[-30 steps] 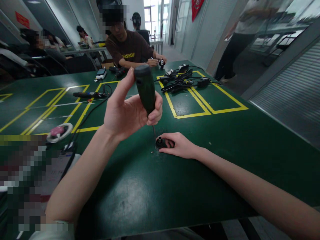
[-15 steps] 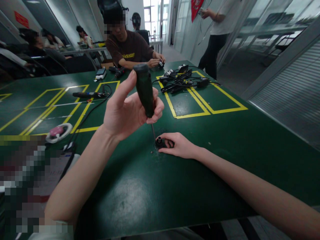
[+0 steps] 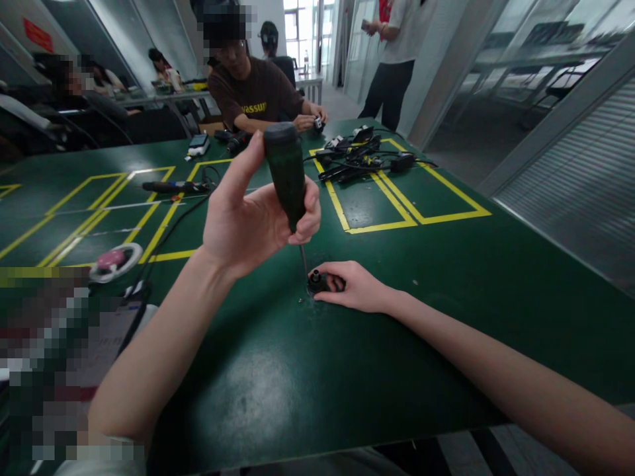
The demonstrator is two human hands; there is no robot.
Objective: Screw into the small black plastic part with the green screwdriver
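My left hand [image 3: 243, 218] is closed round the dark green handle of a screwdriver [image 3: 286, 175], its thumb near the top end and its fingers lower down. The thin metal shaft runs down to a small black part [image 3: 317, 282] with a round upright post. My right hand [image 3: 354, 285] pinches that part against the table between thumb and fingers. Where exactly the screwdriver's tip rests is hidden at the part's left edge. A tiny screw-like piece [image 3: 300, 301] lies just left of the part.
The green table [image 3: 258, 396] carries yellow tape outlines. A heap of black cables and devices [image 3: 364, 158] lies at the back right. A corded black tool [image 3: 173, 188] and a white ring with a pink centre [image 3: 115, 260] lie left. Across the table sits a person [image 3: 258, 92] handling a small object.
My left hand and the screwdriver handle have tilted slightly, with the fingers shifted a little left. My right hand keeps its place on the black part. A standing person in the background moved left.
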